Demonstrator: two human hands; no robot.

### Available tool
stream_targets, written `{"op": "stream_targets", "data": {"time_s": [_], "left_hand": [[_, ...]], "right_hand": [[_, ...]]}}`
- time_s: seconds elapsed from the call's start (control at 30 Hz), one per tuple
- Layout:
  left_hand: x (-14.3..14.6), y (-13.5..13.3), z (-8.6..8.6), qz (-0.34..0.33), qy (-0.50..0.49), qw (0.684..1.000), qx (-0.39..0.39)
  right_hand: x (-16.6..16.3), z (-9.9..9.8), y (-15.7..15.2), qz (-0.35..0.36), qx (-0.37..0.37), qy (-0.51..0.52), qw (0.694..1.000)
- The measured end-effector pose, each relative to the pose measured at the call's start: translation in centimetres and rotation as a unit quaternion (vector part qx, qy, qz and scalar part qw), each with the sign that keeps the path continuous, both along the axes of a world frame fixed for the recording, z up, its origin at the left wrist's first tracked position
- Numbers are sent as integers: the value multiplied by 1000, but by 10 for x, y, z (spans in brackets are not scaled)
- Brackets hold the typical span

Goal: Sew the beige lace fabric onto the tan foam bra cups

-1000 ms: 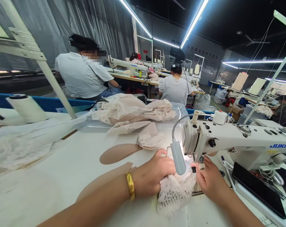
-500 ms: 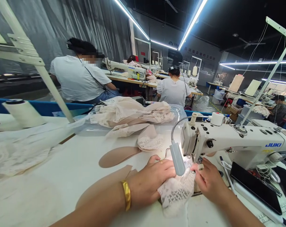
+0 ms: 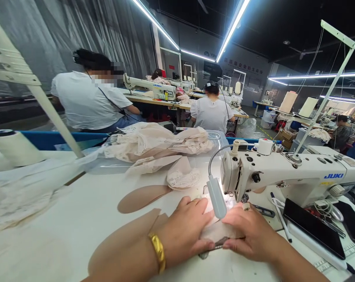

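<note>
Resting over pale fabric (image 3: 215, 232), the left grip (image 3: 189, 225) and right grip (image 3: 250, 231) face each other, thumbs near together at its near side. Whether either one pinches the cloth or merely presses it flat, I cannot tell. That fabric lies right of the middle of the desk (image 3: 86, 199), under a grey lamp (image 3: 217, 199) and just beside the head end of a sewing machine (image 3: 285, 168).

The lamp hides part of the stitching area, so a fold there could pass unseen. Uneven pull from the two sides might pucker or skew the cloth, and fingers this near the machine head would be at risk if it ran.

Farther out, a large beige piece (image 3: 118, 235) lies partly behind the left forearm; a sweep of that arm could drag it askew. Toward the right edge, a white pen (image 3: 283, 221) and a phone (image 3: 315, 225) sit near the right forearm and could get knocked. Near the far edge, a loose cloth heap (image 3: 154, 145) on a clear bin (image 3: 107, 168) may slide if tugged.
</note>
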State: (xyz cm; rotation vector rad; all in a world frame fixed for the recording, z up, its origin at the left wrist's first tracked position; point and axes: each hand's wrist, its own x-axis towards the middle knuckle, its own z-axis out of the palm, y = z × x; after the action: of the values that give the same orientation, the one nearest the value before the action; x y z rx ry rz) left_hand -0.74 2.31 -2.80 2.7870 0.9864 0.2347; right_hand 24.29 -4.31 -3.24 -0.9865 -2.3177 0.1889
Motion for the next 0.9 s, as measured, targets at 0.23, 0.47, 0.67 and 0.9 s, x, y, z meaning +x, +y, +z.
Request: {"op": "stream_targets", "data": {"time_s": [0.23,0.47,0.67,0.9], "left_hand": [[-1,-22,13,-3,0,999,-37],[-11,-10,28,-107,-43,988,-105],[-4,0,16,-113,-42,990,-74],[-2,18,2,-132,-65,989,-8]], "right_hand": [[9,-19,13,-103,51,-122,986],[25,-5,17,-84,13,-82,993],[32,19,12,-31,-103,-43,993],[14,2,18,-63,-49,-33,996]]}}
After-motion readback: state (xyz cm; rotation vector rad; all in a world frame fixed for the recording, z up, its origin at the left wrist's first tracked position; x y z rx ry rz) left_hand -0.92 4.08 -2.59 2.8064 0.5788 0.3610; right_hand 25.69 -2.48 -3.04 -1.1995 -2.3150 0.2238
